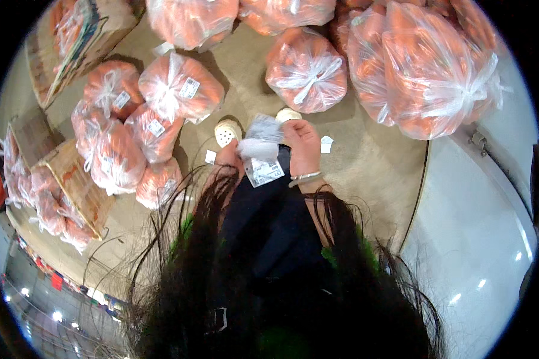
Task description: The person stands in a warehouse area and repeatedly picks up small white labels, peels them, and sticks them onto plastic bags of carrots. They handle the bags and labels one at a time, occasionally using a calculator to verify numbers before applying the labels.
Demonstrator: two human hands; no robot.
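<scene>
Both of my hands are together in front of my dark clothing, around a strip of white printed labels [261, 150]. My left hand [228, 156] pinches the strip's left edge. At its right edge, the bent fingers of my right hand [303, 146] touch the upper part; a light bangle circles that wrist. The lowest label bears print and hangs down. Beyond my hands stands a tied clear plastic bag of carrots [306, 69]. To the left lie several more tied bags of carrots [182, 87], some with white labels stuck on them.
Large carrot bags [435, 72] are piled at the upper right. Cardboard boxes with bagged carrots [78, 188] stand at the left. Small white papers [326, 144] lie on the brown floor on both sides of my cream clogs [227, 133]. A pale metal surface [467, 215] borders the right.
</scene>
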